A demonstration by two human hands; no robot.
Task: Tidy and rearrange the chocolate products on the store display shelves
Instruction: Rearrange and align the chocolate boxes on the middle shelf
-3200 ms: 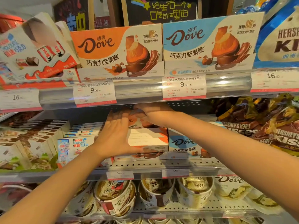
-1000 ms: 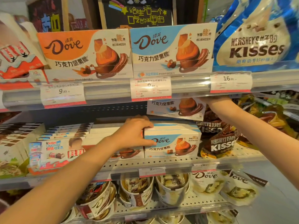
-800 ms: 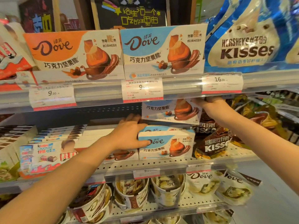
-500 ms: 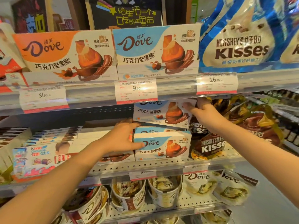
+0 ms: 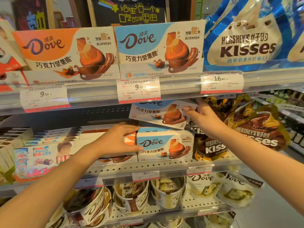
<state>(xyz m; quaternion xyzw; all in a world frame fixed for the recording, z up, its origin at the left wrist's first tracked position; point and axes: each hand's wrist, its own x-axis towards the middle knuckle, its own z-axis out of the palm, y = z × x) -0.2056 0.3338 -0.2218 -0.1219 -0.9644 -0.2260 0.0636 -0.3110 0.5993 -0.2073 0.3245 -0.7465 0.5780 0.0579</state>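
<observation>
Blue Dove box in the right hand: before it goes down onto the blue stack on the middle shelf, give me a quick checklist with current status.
1. Right hand grips the lifted blue Dove box at its right end: ok.
2. Box level: not ok, tilted.
3. Box clear of the blue Dove stack: ok, a gap shows.
4. Left hand steadies the orange Dove stack: ok.
5. Left fingertips off the blue stack's front: not ok.
6. Room behind the stack: cannot tell.
</observation>
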